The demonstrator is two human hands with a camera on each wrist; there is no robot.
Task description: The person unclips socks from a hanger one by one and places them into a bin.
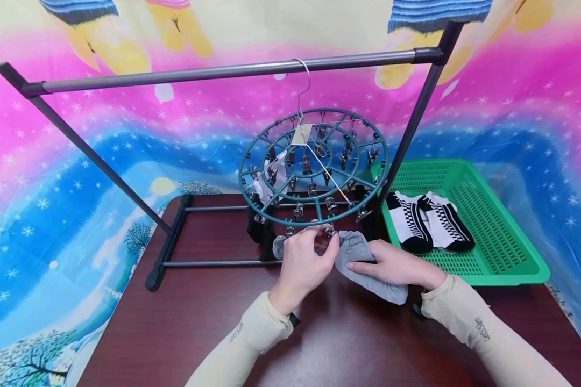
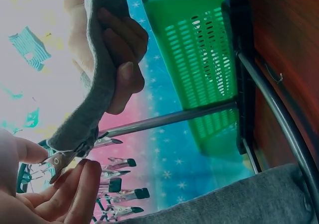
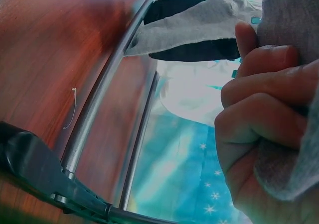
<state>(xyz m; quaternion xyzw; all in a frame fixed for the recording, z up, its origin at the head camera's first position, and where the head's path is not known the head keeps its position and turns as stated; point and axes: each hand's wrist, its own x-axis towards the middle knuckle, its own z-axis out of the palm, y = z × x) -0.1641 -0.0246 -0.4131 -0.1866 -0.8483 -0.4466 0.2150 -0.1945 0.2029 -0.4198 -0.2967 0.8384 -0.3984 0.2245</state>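
A grey sock [image 1: 352, 250] is held by my right hand [image 1: 399, 262], thumb on its near face and fingers curled behind. My left hand [image 1: 301, 266] pinches a metal clip [image 1: 328, 231] at the near rim of a round green clip hanger [image 1: 314, 221]. In the left wrist view, the sock's cuff [image 2: 70, 139] meets the clip [image 2: 61, 160] between thumb and fingers; whether the clip bites the cloth I cannot tell. Another grey sock [image 3: 194, 29] hangs left of it, partly behind my left hand in the head view.
The hanger hooks over a dark metal rack's top bar [image 1: 232, 70]. White [image 1: 276, 174] and black [image 1: 255, 228] socks hang on its left side. At right, a green basket [image 1: 518, 277] holds black-and-white patterned socks [image 1: 431, 223]. The rack's lower bars [image 1: 218, 263] cross the brown table [image 1: 184, 328].
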